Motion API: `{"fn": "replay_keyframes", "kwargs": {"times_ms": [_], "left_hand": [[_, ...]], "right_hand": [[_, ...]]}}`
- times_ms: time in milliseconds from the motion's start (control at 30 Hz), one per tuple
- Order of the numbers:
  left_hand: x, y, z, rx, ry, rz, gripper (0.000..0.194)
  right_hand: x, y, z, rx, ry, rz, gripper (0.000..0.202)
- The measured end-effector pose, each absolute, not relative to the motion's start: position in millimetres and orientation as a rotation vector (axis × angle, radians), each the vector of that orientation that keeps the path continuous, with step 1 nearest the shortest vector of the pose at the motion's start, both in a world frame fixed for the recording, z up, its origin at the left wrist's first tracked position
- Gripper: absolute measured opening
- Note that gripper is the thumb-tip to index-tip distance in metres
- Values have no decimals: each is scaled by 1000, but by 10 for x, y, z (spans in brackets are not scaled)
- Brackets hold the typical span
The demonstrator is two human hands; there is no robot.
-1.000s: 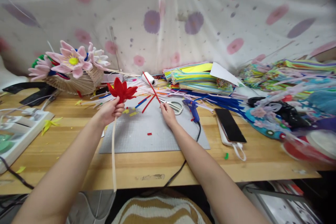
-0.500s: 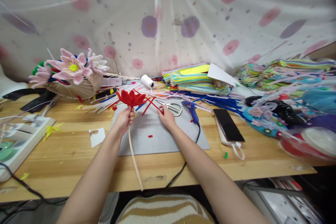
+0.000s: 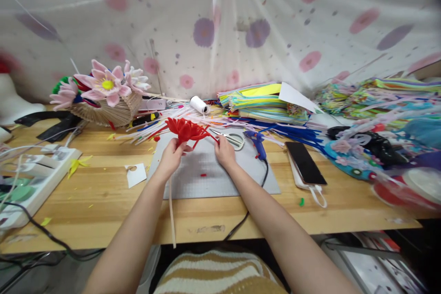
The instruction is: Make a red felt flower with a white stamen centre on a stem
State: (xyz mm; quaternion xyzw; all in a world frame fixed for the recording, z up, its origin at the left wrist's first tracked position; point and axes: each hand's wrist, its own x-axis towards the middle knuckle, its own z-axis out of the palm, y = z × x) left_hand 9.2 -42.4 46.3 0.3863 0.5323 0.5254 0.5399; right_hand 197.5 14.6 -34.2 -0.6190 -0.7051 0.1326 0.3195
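Observation:
My left hand (image 3: 175, 155) is closed round the base of a red fuzzy flower (image 3: 184, 129), with a pale stem (image 3: 172, 216) hanging below it past the table's front edge. To the right, my right hand (image 3: 224, 150) pinches the end of a thin red strip (image 3: 212, 136) that reaches over to the flower. Both hands are above a grey mat (image 3: 213, 183). Scissors (image 3: 236, 140) lie just behind my right hand, and a blue glue gun (image 3: 257, 144) rests to their right. A small red scrap (image 3: 203, 175) is on the mat.
Pink flowers (image 3: 106, 84) stand on a woven fan at the back left, above a power strip (image 3: 51, 179). Bundles of coloured stems (image 3: 262, 101) and a thread spool (image 3: 199, 105) lie at the back. A phone (image 3: 306, 163) is on the right, and a black cable crosses the front edge.
The flower has turned and now sits upright, nearer my right hand. The red strip's crossed ends have come closer to the petals. The whole view has shifted slightly.

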Motion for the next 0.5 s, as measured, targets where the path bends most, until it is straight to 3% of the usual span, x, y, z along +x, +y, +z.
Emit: {"fn": "replay_keyframes", "kwargs": {"times_ms": [300,400,500], "left_hand": [[96,-375,578,821,1071,1104,33],[81,-335,592,684,1044,1079,35],[134,-318,602,641,1053,1137,36]], "right_hand": [[2053,162,-332,-1508,-1571,450,23],[2059,165,-257,-1395,-1403,583,18],[2029,120,-57,-1228,-1365,786,26]]}}
